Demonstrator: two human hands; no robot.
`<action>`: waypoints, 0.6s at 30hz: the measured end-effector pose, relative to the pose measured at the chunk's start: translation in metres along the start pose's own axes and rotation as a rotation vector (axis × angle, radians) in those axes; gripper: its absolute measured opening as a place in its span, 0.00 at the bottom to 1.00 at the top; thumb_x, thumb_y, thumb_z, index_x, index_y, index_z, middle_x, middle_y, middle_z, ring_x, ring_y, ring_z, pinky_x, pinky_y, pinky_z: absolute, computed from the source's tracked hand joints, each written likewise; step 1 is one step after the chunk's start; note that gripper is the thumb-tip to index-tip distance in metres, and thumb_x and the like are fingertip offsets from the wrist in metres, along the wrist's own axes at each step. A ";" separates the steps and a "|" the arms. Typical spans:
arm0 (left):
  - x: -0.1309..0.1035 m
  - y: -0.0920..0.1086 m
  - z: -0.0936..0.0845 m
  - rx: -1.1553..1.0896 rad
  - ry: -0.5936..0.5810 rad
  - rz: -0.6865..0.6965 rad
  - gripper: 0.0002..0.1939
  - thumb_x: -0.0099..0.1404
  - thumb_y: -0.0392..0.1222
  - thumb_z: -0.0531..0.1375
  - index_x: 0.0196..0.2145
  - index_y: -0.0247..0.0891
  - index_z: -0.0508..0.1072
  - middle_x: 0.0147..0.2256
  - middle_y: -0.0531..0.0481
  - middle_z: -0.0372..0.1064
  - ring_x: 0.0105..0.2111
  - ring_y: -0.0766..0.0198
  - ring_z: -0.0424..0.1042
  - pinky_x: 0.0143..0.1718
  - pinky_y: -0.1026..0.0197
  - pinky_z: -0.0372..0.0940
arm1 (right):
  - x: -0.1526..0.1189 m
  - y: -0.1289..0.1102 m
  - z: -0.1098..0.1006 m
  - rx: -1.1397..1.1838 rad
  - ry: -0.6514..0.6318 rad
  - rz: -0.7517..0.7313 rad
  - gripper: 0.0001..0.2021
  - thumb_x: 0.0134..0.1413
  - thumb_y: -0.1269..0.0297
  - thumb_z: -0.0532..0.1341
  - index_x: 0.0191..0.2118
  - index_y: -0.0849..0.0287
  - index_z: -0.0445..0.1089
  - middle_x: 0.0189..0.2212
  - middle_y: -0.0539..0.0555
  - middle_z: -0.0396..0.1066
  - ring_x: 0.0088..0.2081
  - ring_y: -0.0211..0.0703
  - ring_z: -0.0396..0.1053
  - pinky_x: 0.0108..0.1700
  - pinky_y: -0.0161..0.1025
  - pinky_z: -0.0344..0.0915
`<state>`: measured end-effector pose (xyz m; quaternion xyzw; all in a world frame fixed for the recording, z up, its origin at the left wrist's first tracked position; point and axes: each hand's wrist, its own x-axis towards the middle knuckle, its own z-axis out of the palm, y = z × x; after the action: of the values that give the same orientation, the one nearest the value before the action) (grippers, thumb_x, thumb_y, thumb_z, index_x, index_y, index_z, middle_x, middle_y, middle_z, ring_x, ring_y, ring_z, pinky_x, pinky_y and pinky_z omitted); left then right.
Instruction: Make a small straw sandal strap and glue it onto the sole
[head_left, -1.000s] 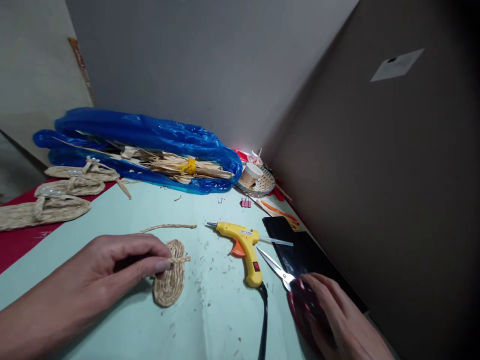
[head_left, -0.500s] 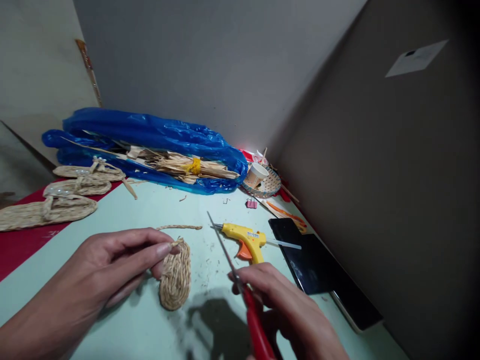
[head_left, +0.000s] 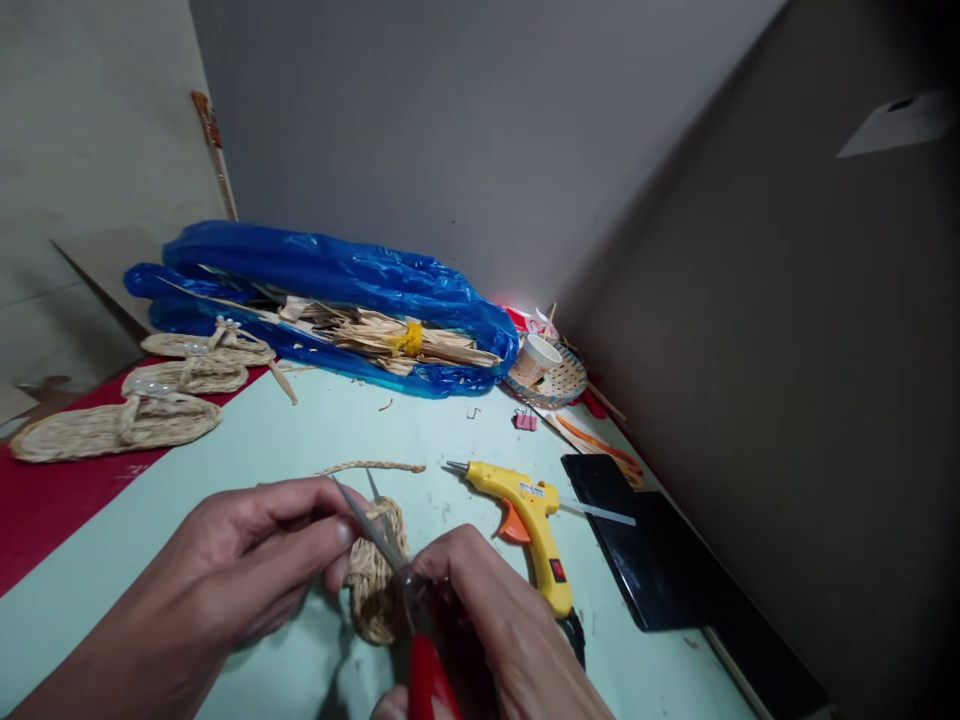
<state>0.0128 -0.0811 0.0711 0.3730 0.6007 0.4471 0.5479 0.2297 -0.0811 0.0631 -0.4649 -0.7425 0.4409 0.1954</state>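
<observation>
Bench (head_left: pixel 277 440) is pale green, red at left, tight against grey wall (head_left: pixel 360 120); blue plastic bag (head_left: pixel 322 260) with straw bundle (head_left: pixel 360 340) at the back, straw slippers (head_left: pixel 112 430) left, yellow glue gun (head_left: pixel 529 510) and black slab (head_left: pixel 652 560) right. Mini braided sole (head_left: pixel 379 600) sits front-centre: left hand (head_left: pixel 255 550) grip pinched on its left edge, right hand (head_left: pixel 495 620) grip clamped on red-handled scissors (head_left: pixel 411 590), spread blades partly blocking it.

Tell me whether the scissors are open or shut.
Open: the scissors in the right hand have their two blades spread in a V, tips apart.
</observation>
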 end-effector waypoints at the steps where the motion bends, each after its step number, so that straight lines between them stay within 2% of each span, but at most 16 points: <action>1: 0.000 0.000 0.000 0.006 -0.009 -0.014 0.11 0.47 0.52 0.75 0.26 0.46 0.82 0.18 0.53 0.71 0.20 0.61 0.69 0.19 0.64 0.63 | 0.000 -0.002 0.001 0.008 0.017 0.008 0.20 0.49 0.51 0.77 0.44 0.49 0.72 0.36 0.48 0.70 0.35 0.43 0.67 0.32 0.33 0.66; 3: 0.001 -0.002 0.000 0.031 -0.029 -0.027 0.13 0.47 0.54 0.75 0.25 0.46 0.80 0.17 0.56 0.67 0.17 0.68 0.57 0.18 0.67 0.50 | 0.000 -0.003 0.002 0.016 0.034 0.009 0.18 0.50 0.53 0.76 0.41 0.49 0.71 0.34 0.47 0.71 0.33 0.43 0.67 0.31 0.34 0.66; 5: 0.003 -0.005 -0.001 0.050 -0.063 -0.015 0.15 0.48 0.56 0.74 0.24 0.45 0.80 0.17 0.57 0.66 0.17 0.70 0.51 0.20 0.69 0.43 | 0.001 -0.003 0.003 0.004 0.047 -0.020 0.16 0.51 0.55 0.75 0.40 0.50 0.71 0.32 0.47 0.72 0.32 0.42 0.67 0.30 0.34 0.65; 11: 0.004 -0.012 -0.004 0.080 -0.115 0.011 0.19 0.52 0.60 0.73 0.20 0.42 0.78 0.18 0.58 0.59 0.20 0.71 0.51 0.21 0.71 0.45 | -0.001 0.000 0.008 -0.043 0.111 -0.129 0.12 0.55 0.60 0.70 0.43 0.51 0.70 0.32 0.47 0.74 0.30 0.42 0.69 0.30 0.34 0.65; 18: -0.002 -0.005 0.001 0.074 -0.051 -0.016 0.14 0.48 0.55 0.74 0.21 0.43 0.82 0.18 0.55 0.64 0.20 0.69 0.52 0.22 0.67 0.44 | 0.001 0.014 0.016 -0.004 0.094 -0.185 0.12 0.55 0.67 0.66 0.45 0.51 0.70 0.35 0.48 0.76 0.29 0.40 0.69 0.31 0.34 0.66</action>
<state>0.0138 -0.0843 0.0672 0.3994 0.6055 0.4105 0.5526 0.2253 -0.0849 0.0426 -0.4148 -0.7733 0.3970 0.2690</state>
